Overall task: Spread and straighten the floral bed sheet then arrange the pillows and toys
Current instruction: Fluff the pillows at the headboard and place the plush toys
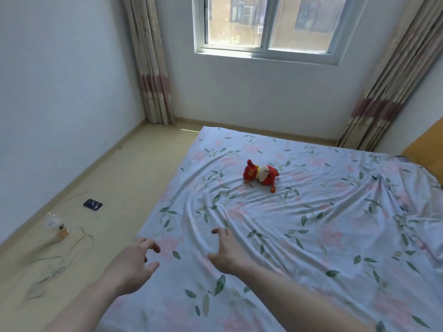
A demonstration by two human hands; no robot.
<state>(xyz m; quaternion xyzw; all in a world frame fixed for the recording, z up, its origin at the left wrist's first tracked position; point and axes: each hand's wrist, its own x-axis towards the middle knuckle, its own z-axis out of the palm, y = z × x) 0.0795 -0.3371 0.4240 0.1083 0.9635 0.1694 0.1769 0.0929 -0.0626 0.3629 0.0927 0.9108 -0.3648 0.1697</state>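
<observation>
The floral bed sheet (299, 224), pale blue with pink flowers and green leaves, covers the bed and shows long wrinkles fanning out from its near left part. A red and white plush toy (261, 174) lies on its side near the middle of the sheet. My left hand (134, 262) hovers over the sheet's left edge with fingers spread and loosely bent, holding nothing. My right hand (227, 250) is over the wrinkled sheet just to the right, fingers spread and empty. No pillow is in view.
A yellow headboard (426, 149) stands at the far right. On the floor (134, 178) left of the bed lie a dark packet (92, 204), wire hangers (72, 245) and a small bottle (62, 230). A window and curtains fill the far wall.
</observation>
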